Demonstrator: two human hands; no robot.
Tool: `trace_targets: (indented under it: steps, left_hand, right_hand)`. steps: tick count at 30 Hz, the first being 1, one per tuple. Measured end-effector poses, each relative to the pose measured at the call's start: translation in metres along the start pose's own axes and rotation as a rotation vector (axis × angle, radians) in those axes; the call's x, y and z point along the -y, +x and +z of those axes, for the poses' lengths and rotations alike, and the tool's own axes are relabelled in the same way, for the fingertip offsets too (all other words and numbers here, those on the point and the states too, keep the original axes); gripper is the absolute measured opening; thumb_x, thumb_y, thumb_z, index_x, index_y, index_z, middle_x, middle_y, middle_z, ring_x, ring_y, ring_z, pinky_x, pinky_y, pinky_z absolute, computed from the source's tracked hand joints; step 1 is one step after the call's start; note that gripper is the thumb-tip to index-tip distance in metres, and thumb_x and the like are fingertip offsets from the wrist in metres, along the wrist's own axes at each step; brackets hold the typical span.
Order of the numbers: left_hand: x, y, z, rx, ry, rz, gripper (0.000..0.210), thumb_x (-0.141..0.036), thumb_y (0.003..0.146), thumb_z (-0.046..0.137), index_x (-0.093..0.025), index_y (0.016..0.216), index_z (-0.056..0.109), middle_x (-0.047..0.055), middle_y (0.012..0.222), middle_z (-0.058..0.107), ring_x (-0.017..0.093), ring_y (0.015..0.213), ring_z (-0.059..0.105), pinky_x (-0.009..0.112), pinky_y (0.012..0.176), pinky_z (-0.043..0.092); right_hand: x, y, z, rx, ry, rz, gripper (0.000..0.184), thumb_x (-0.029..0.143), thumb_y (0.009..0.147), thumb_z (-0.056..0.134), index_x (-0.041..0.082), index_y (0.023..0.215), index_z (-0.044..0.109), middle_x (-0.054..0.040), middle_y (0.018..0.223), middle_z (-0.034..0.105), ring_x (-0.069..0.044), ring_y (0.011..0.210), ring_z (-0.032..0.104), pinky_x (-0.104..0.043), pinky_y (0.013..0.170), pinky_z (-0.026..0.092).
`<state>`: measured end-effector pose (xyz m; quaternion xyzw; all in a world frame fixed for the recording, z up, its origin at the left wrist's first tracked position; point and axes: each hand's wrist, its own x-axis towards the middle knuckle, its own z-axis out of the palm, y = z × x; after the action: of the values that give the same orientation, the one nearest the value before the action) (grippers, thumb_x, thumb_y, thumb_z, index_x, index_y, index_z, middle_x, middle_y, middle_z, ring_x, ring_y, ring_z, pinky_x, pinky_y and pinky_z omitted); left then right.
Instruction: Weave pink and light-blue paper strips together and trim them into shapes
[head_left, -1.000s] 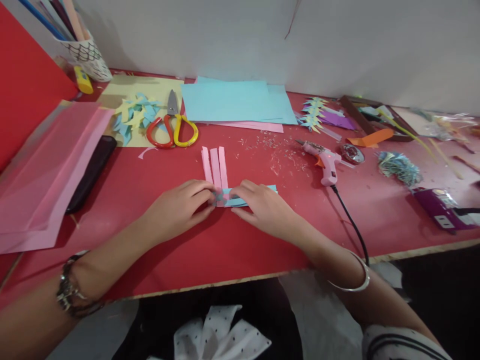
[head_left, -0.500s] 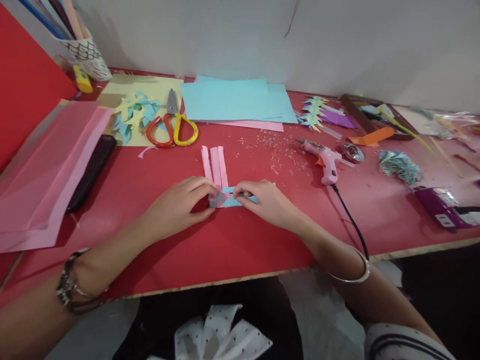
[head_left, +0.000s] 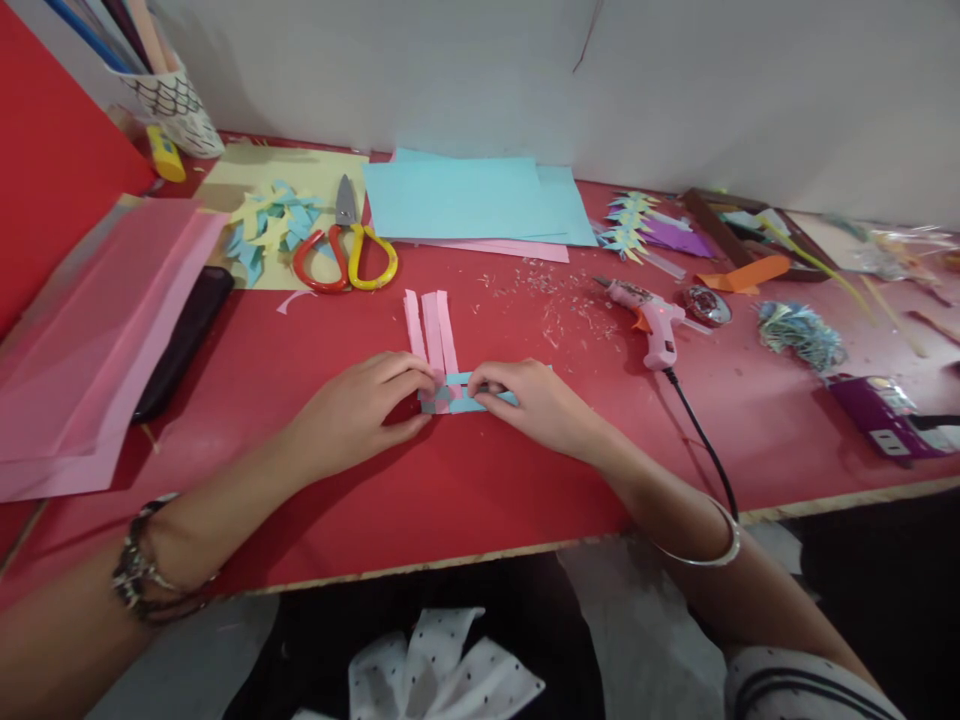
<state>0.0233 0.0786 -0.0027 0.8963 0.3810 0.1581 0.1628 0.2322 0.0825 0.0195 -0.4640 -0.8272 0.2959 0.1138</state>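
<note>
Pink paper strips [head_left: 437, 330] run away from me and cross blue paper strips [head_left: 469, 405] in a small woven patch on the red table. My left hand [head_left: 379, 402] has its fingers closed on the left end of the patch, where the pink strips meet the blue. Thumb and forefinger of my right hand [head_left: 529, 400] pinch the blue strips just right of the crossing. The free ends of the pink strips point toward the wall, and the blue ends stick out under my right hand.
Behind lie scissors [head_left: 346, 245], cut paper bits [head_left: 270, 225] and blue sheets [head_left: 457, 200]. At right are a pink glue gun [head_left: 652, 320], its black cord, a yarn-like bundle [head_left: 801, 335] and a purple power socket [head_left: 889, 415]. Pink sheets [head_left: 97, 340] and a black case [head_left: 184, 345] lie left.
Almost nothing differs. Both hands keep their hold on the strips, and the view has shifted very slightly.
</note>
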Motion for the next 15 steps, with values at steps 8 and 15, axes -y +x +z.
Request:
trace_targets:
  steps: [8, 15]
  left_hand:
    - [-0.004, -0.006, 0.003, -0.118, 0.421, 0.256, 0.031, -0.016, 0.086, 0.032, -0.016, 0.092, 0.062, 0.008, 0.097, 0.064, 0.020, 0.091, 0.059, 0.032, 0.074, 0.049]
    - [-0.021, -0.009, 0.006, -0.055, 0.519, 0.279, 0.025, -0.020, 0.082, 0.042, -0.013, 0.095, 0.062, 0.010, 0.089, 0.066, 0.020, 0.083, 0.061, 0.031, 0.071, 0.049]
  right_hand:
    - [-0.001, 0.001, 0.002, 0.007, -0.114, 0.004, 0.016, 0.013, 0.077, 0.047, 0.017, 0.086, 0.060, 0.0002, 0.076, 0.063, -0.010, 0.067, 0.055, -0.020, 0.061, 0.033]
    - [0.015, -0.010, 0.004, -0.093, -0.466, 0.038, 0.015, 0.022, 0.080, 0.050, 0.016, 0.090, 0.060, -0.0075, 0.094, 0.058, -0.018, 0.085, 0.054, -0.027, 0.067, 0.037]
